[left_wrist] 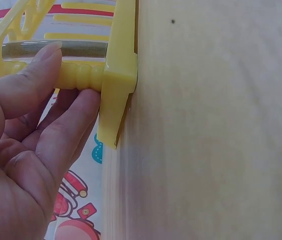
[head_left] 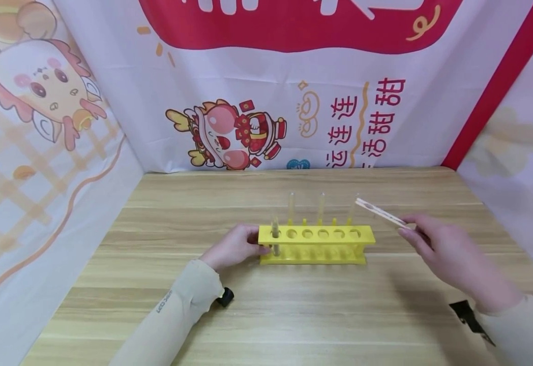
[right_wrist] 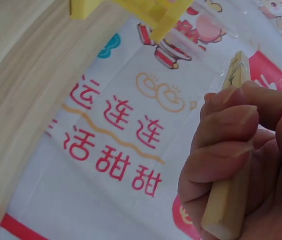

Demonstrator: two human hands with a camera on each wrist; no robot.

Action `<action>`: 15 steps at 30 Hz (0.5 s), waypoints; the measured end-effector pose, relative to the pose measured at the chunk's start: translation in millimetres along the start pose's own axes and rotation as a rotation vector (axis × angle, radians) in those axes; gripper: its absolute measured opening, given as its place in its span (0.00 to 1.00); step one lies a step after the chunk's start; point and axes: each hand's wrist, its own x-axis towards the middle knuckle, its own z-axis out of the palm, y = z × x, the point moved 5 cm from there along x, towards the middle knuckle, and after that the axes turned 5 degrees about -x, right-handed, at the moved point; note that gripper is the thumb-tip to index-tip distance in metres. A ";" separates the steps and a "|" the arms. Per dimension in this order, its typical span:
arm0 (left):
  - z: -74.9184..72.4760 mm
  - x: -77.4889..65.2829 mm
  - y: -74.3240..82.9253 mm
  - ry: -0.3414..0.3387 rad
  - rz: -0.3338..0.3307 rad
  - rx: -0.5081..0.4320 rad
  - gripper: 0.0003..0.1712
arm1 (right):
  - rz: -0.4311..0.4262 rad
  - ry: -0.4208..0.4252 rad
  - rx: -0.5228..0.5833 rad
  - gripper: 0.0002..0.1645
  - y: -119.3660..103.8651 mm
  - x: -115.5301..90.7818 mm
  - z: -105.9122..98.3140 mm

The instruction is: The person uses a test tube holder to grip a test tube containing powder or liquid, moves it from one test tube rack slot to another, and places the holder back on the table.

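A yellow test tube rack (head_left: 317, 235) stands on the wooden table. My left hand (head_left: 236, 246) grips its left end, with the thumb (left_wrist: 46, 62) lying over a test tube (left_wrist: 83, 49) that holds something greyish-dark. That tube (head_left: 275, 244) stands in the leftmost hole. Behind the holes rise clear test tubes, one (head_left: 291, 206) at the left, one (head_left: 321, 206) in the middle and a tilted one (head_left: 351, 212) at the right. My right hand (head_left: 449, 254) holds a wooden test tube clamp (head_left: 383, 212). Its tip overlaps the right tube's top; whether it grips the glass I cannot tell.
The wooden table (head_left: 294, 315) runs back to a printed white cloth (head_left: 266, 76) with red lettering and cartoon figures. More printed cloth (head_left: 33, 168) hangs at the left side. Black straps (head_left: 470, 320) sit at the wrists.
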 end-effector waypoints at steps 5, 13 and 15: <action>-0.4 -0.3 0.3 -0.002 -0.013 -0.001 0.14 | -0.072 0.016 0.019 0.11 -20.4 0.4 -2.6; -1.2 0.2 0.5 0.001 -0.038 -0.007 0.15 | -0.110 0.009 0.040 0.12 -47.6 7.1 -8.0; -1.2 0.3 0.5 0.001 -0.039 -0.005 0.15 | -0.114 0.007 0.025 0.13 -53.1 10.1 -9.0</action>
